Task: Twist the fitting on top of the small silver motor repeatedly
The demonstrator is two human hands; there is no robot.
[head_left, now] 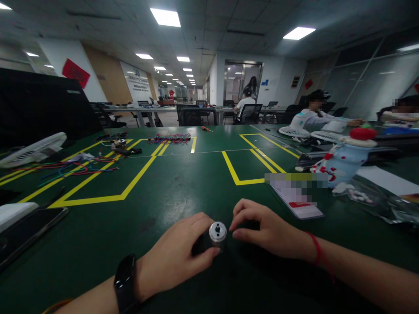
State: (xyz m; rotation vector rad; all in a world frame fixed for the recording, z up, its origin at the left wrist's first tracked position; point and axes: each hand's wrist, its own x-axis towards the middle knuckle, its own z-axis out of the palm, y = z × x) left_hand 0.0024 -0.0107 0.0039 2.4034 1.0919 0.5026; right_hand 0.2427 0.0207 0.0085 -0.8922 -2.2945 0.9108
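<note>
Motor (pixel 217 233), a small cylinder with a silver end cap and a short shaft pointing up, stands at the near edge of the green table (pixel 183 183). Left hand (pixel 178 257) is wrapped around its dark body, thumb pressed below the cap, seemingly to hold it upright. Right hand (pixel 262 229) rests just beside it, fingers curled together, fingertips about touching the cap.

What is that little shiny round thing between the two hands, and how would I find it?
Start at the big dark green table with yellow tape lines and look at its near edge, where the left hand and right hand meet. Between them stands a small silver metal cylinder with a dark body. It is the only shiny round part there, with a tiny hole in its top.
</note>
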